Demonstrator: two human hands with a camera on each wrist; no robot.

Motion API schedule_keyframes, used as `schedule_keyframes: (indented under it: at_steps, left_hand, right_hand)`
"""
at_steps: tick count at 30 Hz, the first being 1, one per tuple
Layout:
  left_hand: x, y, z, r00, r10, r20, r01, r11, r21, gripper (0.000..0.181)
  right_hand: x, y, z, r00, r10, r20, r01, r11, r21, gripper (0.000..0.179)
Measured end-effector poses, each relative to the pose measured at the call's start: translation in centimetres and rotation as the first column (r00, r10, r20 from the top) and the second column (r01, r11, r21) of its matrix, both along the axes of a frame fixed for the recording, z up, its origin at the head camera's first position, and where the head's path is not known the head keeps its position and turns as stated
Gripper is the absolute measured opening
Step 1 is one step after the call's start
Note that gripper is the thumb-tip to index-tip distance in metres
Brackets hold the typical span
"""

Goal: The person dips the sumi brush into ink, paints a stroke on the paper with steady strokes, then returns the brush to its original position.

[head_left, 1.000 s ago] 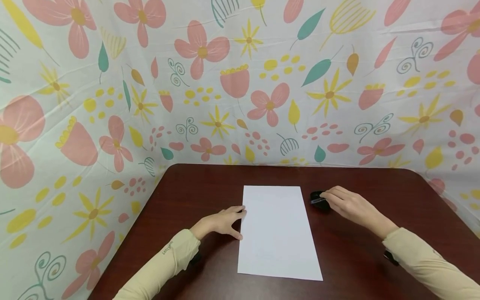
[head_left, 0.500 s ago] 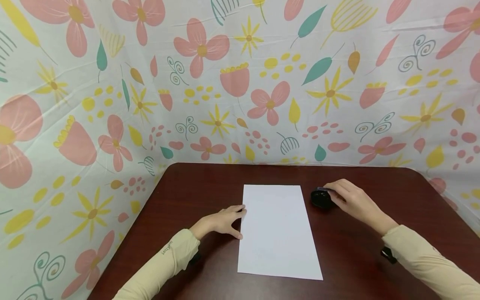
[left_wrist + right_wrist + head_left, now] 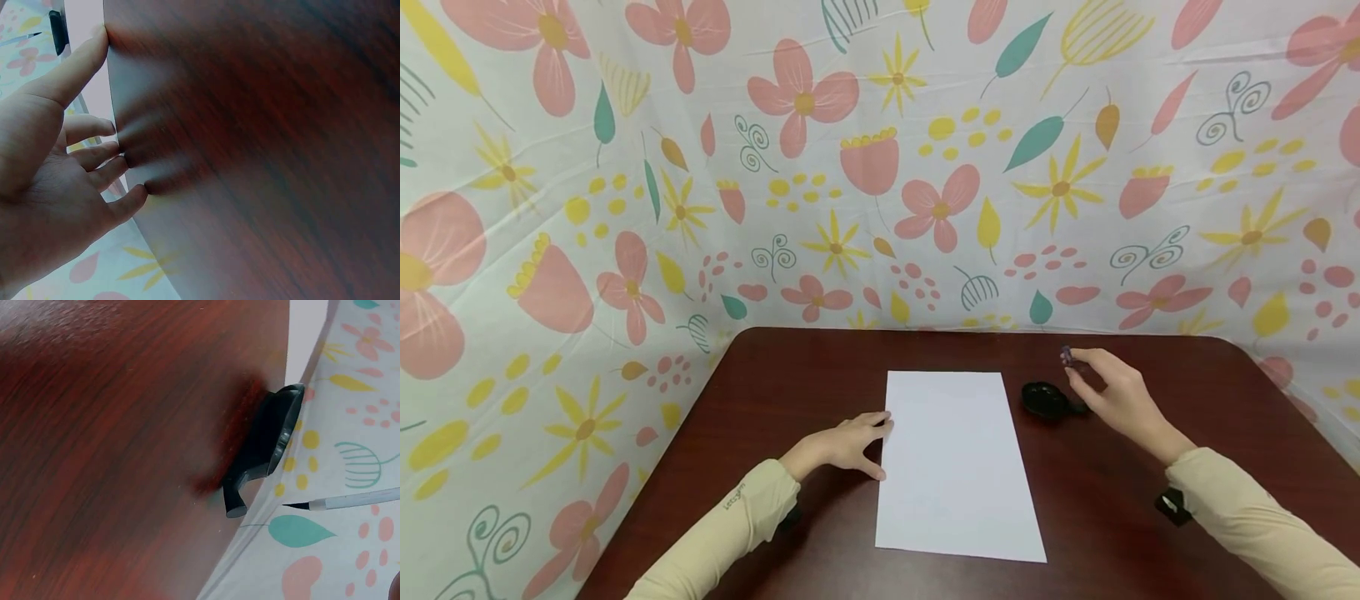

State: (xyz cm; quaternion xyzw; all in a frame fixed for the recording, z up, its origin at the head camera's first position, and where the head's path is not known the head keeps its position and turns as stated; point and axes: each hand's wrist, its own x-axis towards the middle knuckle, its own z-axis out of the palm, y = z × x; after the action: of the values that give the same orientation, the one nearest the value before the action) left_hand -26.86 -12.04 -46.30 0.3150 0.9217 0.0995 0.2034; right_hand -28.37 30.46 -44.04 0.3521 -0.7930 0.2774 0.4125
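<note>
A sheet of white paper (image 3: 957,467) lies on the dark wood table. My left hand (image 3: 842,442) rests at the paper's left edge with fingers spread, their tips touching it. To the right of the paper sits a small black dish with a short handle (image 3: 1042,400), dark inside. My right hand (image 3: 1116,396) pinches a brush (image 3: 1066,357) above and behind the dish, seen nearly end-on. In the right wrist view, the brush (image 3: 350,500) shows a black pointed tip and a pale shaft, apart from the black dish (image 3: 269,434); only a sliver of the hand shows there.
The reddish-brown table (image 3: 775,375) has rounded far corners. White cloth with a floral print (image 3: 865,208) hangs behind it and along its left side. Dark devices sit under both sleeve cuffs, such as the right wrist device (image 3: 1172,506).
The right hand has risen and moved slightly right, away from the dish, carrying the brush. The dish's inside and handle are now uncovered. Left hand and paper have stayed still.
</note>
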Motion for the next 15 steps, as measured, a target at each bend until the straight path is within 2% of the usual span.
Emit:
schedule_keyframes:
  at_steps: [6,15]
  left_hand:
    - [0.02,-0.04,-0.14,1.000,-0.001,0.001,0.001,1.000,0.004,0.090]
    - [-0.03,-0.09,-0.10,1.000,-0.002,0.001,0.002,1.000,0.015,0.090]
  right_hand:
    - [-0.05,0.06,0.13,0.999,-0.009,0.044,0.012,0.997,-0.071,0.050]
    - [-0.24,0.04,0.20,0.995,-0.032,0.092,0.043,0.992,-0.121,0.046]
